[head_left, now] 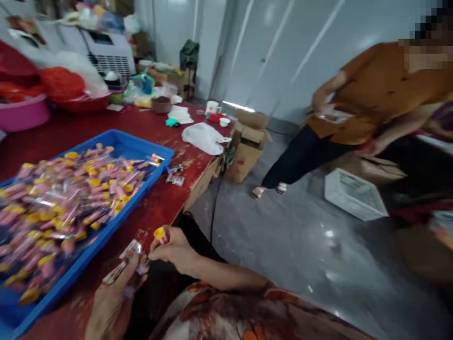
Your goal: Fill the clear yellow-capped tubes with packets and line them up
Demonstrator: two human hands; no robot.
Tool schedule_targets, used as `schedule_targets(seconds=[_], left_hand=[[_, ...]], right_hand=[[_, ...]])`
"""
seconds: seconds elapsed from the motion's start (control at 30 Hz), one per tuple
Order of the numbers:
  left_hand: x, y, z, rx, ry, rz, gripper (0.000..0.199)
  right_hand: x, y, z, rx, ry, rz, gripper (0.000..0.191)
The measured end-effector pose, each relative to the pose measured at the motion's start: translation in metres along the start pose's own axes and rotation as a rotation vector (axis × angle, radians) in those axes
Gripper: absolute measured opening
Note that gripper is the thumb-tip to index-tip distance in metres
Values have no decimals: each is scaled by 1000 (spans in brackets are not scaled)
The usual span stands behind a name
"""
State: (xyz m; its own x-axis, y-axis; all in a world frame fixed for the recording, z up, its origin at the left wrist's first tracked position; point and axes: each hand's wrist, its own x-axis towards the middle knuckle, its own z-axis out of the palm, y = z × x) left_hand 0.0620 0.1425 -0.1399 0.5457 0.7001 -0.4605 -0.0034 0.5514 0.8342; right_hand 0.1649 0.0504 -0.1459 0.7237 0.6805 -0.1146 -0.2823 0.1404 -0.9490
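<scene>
My right hand (179, 249) is closed around a small pink tube with a yellow cap (160, 233), the cap pointing up. Its fingertips meet those of my left hand (112, 293), which grips several small shiny packets (133, 247); their print is too blurred to read. Both hands are at the edge of the red table (150, 208). Left of them lies a blue tray (139, 186), heaped with pink tubes with yellow caps (85, 189) in clear wrappers. A few loose small packets (175, 175) rest beside the tray's right corner.
A white plastic bag (205, 138), a mug (212, 107) and red and pink basins (24, 113) stand farther back on the table. Beyond its edge is an open cardboard box (247, 146). At right, a person in a brown shirt (389, 89) stands near a white crate (354, 196).
</scene>
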Motion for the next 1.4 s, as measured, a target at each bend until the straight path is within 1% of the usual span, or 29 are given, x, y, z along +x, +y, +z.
schedule_targets(seconds=[0.03,0.13,0.2,0.23,0.33,0.4,0.47,0.53,0.63,0.7,0.83,0.97,1.03,1.13,1.23,1.33,1.4], left_hand=[[0,1,4,5,-7,-3,26],[-6,3,15,10,25,-53,23],[-9,2,19,8,48,-80,23],[-9,1,20,7,41,-76,24],[-7,-3,21,-14,-16,-39,29],[-7,-3,21,-34,-38,-33,29],[-9,-3,21,-65,-24,-50,27],[-13,-3,21,-98,-34,-70,25],[-18,-9,21,-112,-95,-132,25],[-20,-15,20,-112,-142,-168,28],[-27,-27,14,-118,-255,-178,36],[-36,-31,8,-179,-399,-162,34],[-37,-32,6,-217,-440,-152,33],[-37,-34,4,-201,-413,-100,33],[-34,-37,2,-139,-404,-75,36],[-31,-37,-2,-111,-429,-63,34],[-28,-36,-5,-93,-433,-50,32]], right_hand=[[0,-1,-3,-2,1,-7,25],[-5,-5,-11,-2,-2,-25,26],[-12,-8,-16,4,-2,-34,26],[-15,-11,-18,7,0,-37,27],[-23,-16,-25,23,-9,-53,29],[-28,-17,-31,33,-23,-80,27],[-32,-15,-38,43,-17,-112,23],[-36,-12,-46,45,15,-138,20],[-41,-10,-55,-22,76,-181,15],[-42,-11,-57,-53,56,-182,14],[-46,-13,-51,33,-48,-71,24],[-45,-8,-38,53,-67,-47,26],[-42,-2,-33,64,-47,-35,24],[-38,9,-26,124,-18,13,22],[-37,16,-20,164,-30,47,20],[-34,13,-20,141,-103,59,23],[-26,4,-27,64,-127,13,27]])
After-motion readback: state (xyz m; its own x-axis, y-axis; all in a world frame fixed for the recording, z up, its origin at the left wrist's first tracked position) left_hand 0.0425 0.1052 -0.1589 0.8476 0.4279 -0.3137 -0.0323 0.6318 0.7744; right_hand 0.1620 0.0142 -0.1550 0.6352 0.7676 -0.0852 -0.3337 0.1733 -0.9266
